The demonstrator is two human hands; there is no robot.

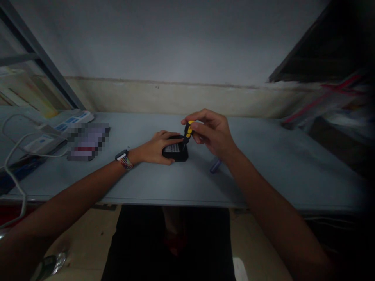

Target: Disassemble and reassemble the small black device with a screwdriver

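Note:
On the table lies a small black box-shaped device (179, 156) with a pale printed label facing up. My left hand (156, 149) grips it from the left, thumb at the near edge and fingers across its far side. In my right hand (216, 132) is a yellow-and-black screwdriver (188, 132), pinched by the handle and tilted. Its shaft points down at the right part of the device; whether the tip sits in a screw is too small to tell. A purplish tube-like thing (216, 166) lies on the table, partly hidden by my right wrist.
At the left, a blurred-out flat thing (86, 142) lies beside a white power strip (74, 120) and white cables (14, 156). A metal frame (47, 64) stands behind them. Clear plastic with red edging (319, 101) is at the right. The wall (187, 47) borders the table's back.

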